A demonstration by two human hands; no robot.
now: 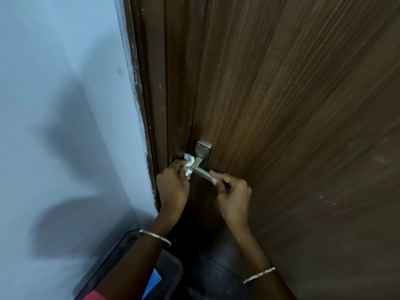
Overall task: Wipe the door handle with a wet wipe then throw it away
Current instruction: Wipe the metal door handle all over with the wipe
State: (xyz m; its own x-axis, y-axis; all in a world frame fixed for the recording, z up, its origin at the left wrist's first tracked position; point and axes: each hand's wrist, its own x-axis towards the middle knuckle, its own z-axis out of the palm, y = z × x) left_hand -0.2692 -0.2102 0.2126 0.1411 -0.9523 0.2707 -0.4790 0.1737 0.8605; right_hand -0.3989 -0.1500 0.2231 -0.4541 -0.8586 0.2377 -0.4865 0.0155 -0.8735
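A silver metal lever door handle (201,169) with a square backplate (203,148) is mounted on a brown wooden door (292,105). My left hand (173,185) pinches a small crumpled white wet wipe (189,164) and presses it against the inner end of the lever, near the bend. My right hand (232,192) grips the free outer end of the lever between thumb and fingers. Each wrist wears a thin silver bangle.
A dark brown door frame (155,105) runs down the left of the door, next to a pale blue wall (65,105). Below my left forearm stands a dark bin (171,271) with something blue inside. Dark floor shows between my arms.
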